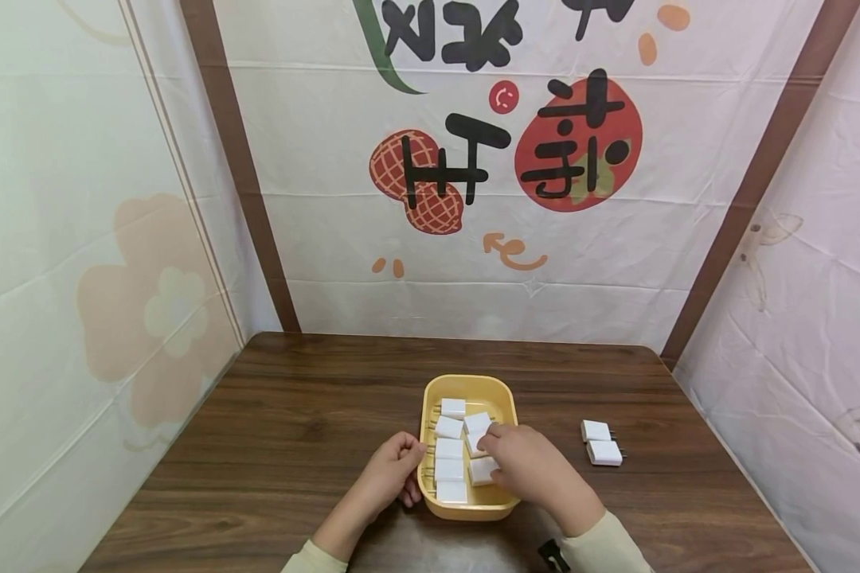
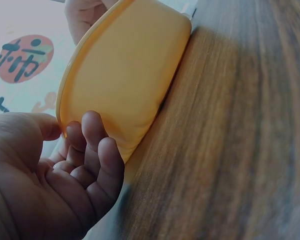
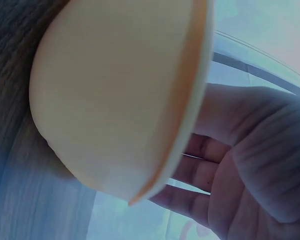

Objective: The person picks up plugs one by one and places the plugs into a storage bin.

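A yellow plastic tray [image 1: 473, 516] stands on the table, holding several white plug-in chargers [image 1: 449, 449] in two columns, prongs toward the sides. My left hand [image 1: 392, 465] pinches the tray's left rim; in the left wrist view its thumb is on the rim and other fingers lie loosely curled by the outer wall. Over the tray's right side, my right hand [image 1: 533, 469] reaches in and holds a white charger [image 1: 481, 471] between thumb and fingers, at the near end of the right column. In the right wrist view the tray wall [image 3: 110, 100] hides the fingertips.
Two more white chargers [image 1: 605, 453] lie side by side on the brown wooden table [image 1: 294, 446], right of the tray. A black object [image 1: 553, 555] shows by the right sleeve. Printed cloth walls [image 1: 315, 239] enclose the table at the back and sides.
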### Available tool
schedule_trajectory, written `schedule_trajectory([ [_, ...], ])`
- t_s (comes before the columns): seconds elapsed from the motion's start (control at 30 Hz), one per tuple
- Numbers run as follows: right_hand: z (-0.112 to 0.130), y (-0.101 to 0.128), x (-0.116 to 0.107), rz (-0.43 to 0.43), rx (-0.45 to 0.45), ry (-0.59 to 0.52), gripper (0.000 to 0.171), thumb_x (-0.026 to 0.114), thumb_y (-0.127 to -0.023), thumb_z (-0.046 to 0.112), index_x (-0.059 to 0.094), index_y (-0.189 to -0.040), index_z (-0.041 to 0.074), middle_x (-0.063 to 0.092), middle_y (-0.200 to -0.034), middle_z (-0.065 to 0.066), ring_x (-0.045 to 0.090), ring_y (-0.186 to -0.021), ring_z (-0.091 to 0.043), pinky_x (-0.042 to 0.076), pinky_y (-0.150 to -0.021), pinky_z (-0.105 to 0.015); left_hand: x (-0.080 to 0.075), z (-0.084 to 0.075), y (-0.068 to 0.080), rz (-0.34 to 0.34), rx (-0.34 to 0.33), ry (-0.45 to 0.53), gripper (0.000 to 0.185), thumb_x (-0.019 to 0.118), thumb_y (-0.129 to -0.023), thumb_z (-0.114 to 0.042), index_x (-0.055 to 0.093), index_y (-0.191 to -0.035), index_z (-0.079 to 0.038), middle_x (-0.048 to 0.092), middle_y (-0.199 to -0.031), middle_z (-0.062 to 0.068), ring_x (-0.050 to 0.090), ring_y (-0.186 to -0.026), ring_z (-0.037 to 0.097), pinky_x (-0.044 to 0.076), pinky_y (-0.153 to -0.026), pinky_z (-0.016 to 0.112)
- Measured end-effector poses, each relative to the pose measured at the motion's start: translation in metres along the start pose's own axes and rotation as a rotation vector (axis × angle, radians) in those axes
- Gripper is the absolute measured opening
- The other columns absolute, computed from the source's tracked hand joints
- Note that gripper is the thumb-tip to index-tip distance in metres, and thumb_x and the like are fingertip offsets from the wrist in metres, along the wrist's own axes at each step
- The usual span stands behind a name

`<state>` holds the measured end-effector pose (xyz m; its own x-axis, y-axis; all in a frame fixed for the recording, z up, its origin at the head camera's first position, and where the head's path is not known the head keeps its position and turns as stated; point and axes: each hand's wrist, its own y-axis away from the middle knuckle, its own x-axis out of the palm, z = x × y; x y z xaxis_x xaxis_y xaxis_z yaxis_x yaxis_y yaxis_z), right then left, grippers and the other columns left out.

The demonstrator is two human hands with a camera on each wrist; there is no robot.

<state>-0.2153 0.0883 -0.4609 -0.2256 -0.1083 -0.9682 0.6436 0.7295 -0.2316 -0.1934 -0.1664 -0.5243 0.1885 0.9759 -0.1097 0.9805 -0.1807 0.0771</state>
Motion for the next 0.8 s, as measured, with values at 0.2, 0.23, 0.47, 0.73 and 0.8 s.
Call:
schedule_trajectory([
  [0.2,-0.004,0.009,-0.007,-0.042,0.023,-0.002,0.03,0.084,-0.076,0.018,0.074,-0.104,0.014,0.068,-0.105,0.001,0.068,-0.092,-0.019,0.057,-0.081,-0.039,0.001,-0.001,-0.001,-0.002,-0.005,-0.004,0.033,0.051,-0.109,-0.028,0.05,-0.114,0.004,0.06,-0.064,0.003,0.058,-0.051,0.015,0.049,-0.045,0.027],
  [0.23,-0.005,0.01,-0.008,-0.046,0.028,-0.001,0.03,0.084,-0.076,0.018,0.074,-0.104,0.014,0.067,-0.106,0.0,0.068,-0.093,-0.02,0.057,-0.082,-0.04,0.001,-0.001,-0.001,-0.002,-0.006,-0.004,0.033,0.051,-0.109,-0.028,0.05,-0.114,0.004,0.06,-0.064,0.003,0.058,-0.051,0.015,0.049,-0.045,0.027],
  [0.47,-0.01,0.018,-0.013,-0.039,0.069,-0.025,0.032,0.084,-0.079,0.021,0.074,-0.109,0.013,0.067,-0.104,0.002,0.065,-0.095,-0.019,0.056,-0.084,-0.04,0.001,-0.002,0.0,-0.001,-0.007,-0.001,0.033,0.051,-0.109,-0.028,0.05,-0.114,0.005,0.059,-0.064,0.003,0.058,-0.051,0.015,0.049,-0.044,0.027],
  [0.73,-0.018,0.028,-0.016,-0.069,0.093,0.008,0.034,0.084,-0.077,0.018,0.074,-0.108,0.012,0.068,-0.104,0.001,0.066,-0.095,-0.019,0.056,-0.082,-0.04,0.001,-0.001,0.0,-0.003,-0.01,-0.003,0.033,0.051,-0.109,-0.028,0.05,-0.113,0.005,0.059,-0.065,0.003,0.059,-0.051,0.015,0.05,-0.045,0.027],
  [0.8,-0.02,0.031,-0.015,-0.087,0.094,0.017,0.033,0.082,-0.077,0.017,0.074,-0.108,0.012,0.068,-0.102,0.001,0.066,-0.093,-0.019,0.056,-0.08,-0.039,0.001,-0.001,-0.001,-0.003,-0.01,-0.004,0.033,0.051,-0.109,-0.028,0.051,-0.113,0.005,0.059,-0.065,0.003,0.058,-0.051,0.015,0.049,-0.045,0.027],
])
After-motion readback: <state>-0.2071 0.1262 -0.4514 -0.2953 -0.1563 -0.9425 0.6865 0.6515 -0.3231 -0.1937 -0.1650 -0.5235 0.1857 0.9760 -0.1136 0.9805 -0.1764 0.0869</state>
